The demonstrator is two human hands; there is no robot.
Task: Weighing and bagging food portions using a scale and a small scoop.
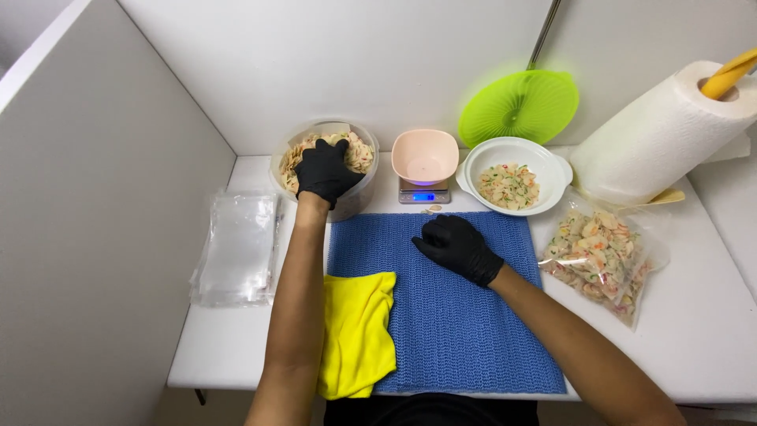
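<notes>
Two gloved hands over a white table [236,347], set down here from left to right. Far left: stack of clear plastic bags [236,246], lying flat, untouched. Next: round clear tub of pale shell-shaped snacks [361,155], with the left hand [326,172] plunged in from above, fingers curled down into the pieces; whether closed on a handful or only pressing among them, cannot tell. Below that: yellow cloth [356,331], overlapping the left edge of a blue mat [449,323]. On the mat's upper part: right hand [457,246], loosely curled, knuckles up, holding nothing visible. Just above it: a few stray pieces [432,209] on the table before a small scale [423,194] carrying an empty pink bowl [425,155]. Right of the scale: white bowl [514,173] with a shallow layer of snacks, a green strainer [519,106] leaning behind. Farther right: filled clear bag [599,260] lying on its side, and a paper towel roll [662,134].

Likely trouble: more pieces dropping between tub and pink bowl during a lift across, since the gloved grip is loose on brittle pieces; a knock against the bowl shifting it on the small scale.
</notes>
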